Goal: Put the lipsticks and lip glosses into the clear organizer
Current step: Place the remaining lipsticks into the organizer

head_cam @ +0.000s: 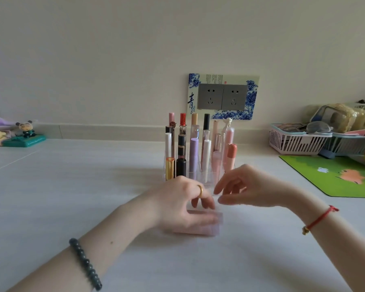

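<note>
The clear organizer (208, 185) stands on the white table, with several lipsticks and lip glosses upright in its slots, among them a gold tube (170, 167), a lilac tube (193, 155) and a peach lipstick (231, 153). My left hand (183, 204), wearing a gold ring, is just in front of the organizer. Its thumb and fingers close around a blurred pale pink tube (207, 226) lying low on the table. My right hand (243, 186) hovers beside it with fingers spread and nothing in them, close to the organizer's front right corner.
A pink basket (293, 142) and a blue basket with clutter sit at the back right, with a green mat (333, 175) in front of them. Small figurines (25, 130) stand at the far left. A wall socket (222, 96) is behind the organizer.
</note>
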Demonstrator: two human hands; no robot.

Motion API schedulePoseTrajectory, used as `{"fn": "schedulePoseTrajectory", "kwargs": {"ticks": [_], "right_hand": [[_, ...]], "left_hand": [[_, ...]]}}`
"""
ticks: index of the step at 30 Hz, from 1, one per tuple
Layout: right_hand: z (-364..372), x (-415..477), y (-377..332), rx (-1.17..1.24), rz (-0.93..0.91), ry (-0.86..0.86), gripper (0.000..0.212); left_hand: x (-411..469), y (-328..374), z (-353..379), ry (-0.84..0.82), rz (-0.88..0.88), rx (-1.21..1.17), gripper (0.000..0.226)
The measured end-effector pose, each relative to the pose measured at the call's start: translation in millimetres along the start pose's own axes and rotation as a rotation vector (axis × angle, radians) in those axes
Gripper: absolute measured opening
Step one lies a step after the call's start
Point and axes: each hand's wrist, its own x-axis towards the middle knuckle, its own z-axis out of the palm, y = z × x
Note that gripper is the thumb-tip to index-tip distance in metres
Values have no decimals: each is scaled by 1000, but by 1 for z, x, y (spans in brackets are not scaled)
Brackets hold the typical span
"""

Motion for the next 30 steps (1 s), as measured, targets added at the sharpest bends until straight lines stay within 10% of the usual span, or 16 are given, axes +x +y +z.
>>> {"fn": "schedulePoseTrajectory", "kwargs": {"ticks": [30], "right_hand": [[16, -5, -20, -140, 101, -169, 8]], "left_hand": [[-2, -5, -7, -173, -25, 42, 34]]}}
